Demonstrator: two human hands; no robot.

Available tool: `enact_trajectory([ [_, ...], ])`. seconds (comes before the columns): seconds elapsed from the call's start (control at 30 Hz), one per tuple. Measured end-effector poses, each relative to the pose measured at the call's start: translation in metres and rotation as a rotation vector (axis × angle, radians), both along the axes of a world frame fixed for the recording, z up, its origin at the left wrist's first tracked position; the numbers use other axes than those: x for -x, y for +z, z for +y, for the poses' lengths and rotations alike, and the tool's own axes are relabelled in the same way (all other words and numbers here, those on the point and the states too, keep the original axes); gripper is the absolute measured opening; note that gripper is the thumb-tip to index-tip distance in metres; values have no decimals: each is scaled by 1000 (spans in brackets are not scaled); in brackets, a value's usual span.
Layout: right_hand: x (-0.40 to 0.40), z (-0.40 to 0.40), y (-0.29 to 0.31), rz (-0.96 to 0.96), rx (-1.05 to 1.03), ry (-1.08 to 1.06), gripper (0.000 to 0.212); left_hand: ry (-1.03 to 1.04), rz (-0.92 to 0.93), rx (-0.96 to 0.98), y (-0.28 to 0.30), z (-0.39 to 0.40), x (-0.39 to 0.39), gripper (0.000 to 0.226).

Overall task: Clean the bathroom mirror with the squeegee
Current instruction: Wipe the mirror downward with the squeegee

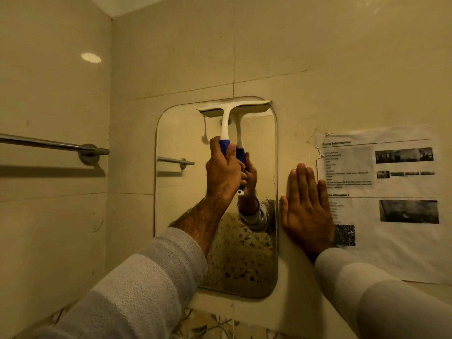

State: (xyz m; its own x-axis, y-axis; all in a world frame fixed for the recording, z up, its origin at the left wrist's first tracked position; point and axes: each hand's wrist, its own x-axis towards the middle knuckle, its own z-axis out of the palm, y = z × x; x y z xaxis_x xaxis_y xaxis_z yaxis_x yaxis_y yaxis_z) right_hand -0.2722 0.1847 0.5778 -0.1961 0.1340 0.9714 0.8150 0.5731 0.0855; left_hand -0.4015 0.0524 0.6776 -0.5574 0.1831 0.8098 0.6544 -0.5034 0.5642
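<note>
While pressed along the top edge of the rounded-corner frameless wall mirror (193, 192), the white T-shaped squeegee with a blue grip (226, 113) lies with its blade nearly level, spanning from about the middle of that edge to the upper right corner and slightly past it. Gripped low on the blue part of the handle by the left hand (223, 171), fingers and thumb wrapped tight around it, white stem rising straight up to the blade. Doubled in the glass: handle, fist and grey cuff. Flat against the cream tiled wall (171, 57), just beside the mirror's right edge, the right hand (307, 209), fingers straight and together, holding nothing, little finger at the left margin of a printed paper sheet (391, 211) taped there. Headed with a bold line that seems to read "Scene Information", though blurred; smaller lines below too soft to read; several dark photographs and a square code block near the lower left corner; torn at the upper left corner. On the left side wall, a chrome towel rail (49, 144) on a round mount, repeated in the mirror. Pale grey knit sleeves (146, 277) on both forearms. Speckled stone pattern reflected in the mirror's lower half.
</note>
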Motion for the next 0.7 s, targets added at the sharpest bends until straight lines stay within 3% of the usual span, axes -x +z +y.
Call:
enact_trajectory([
  [0.7, 1, 2, -2, -11, 6, 11, 66, -43, 39, 92, -111, -10, -4, 22],
])
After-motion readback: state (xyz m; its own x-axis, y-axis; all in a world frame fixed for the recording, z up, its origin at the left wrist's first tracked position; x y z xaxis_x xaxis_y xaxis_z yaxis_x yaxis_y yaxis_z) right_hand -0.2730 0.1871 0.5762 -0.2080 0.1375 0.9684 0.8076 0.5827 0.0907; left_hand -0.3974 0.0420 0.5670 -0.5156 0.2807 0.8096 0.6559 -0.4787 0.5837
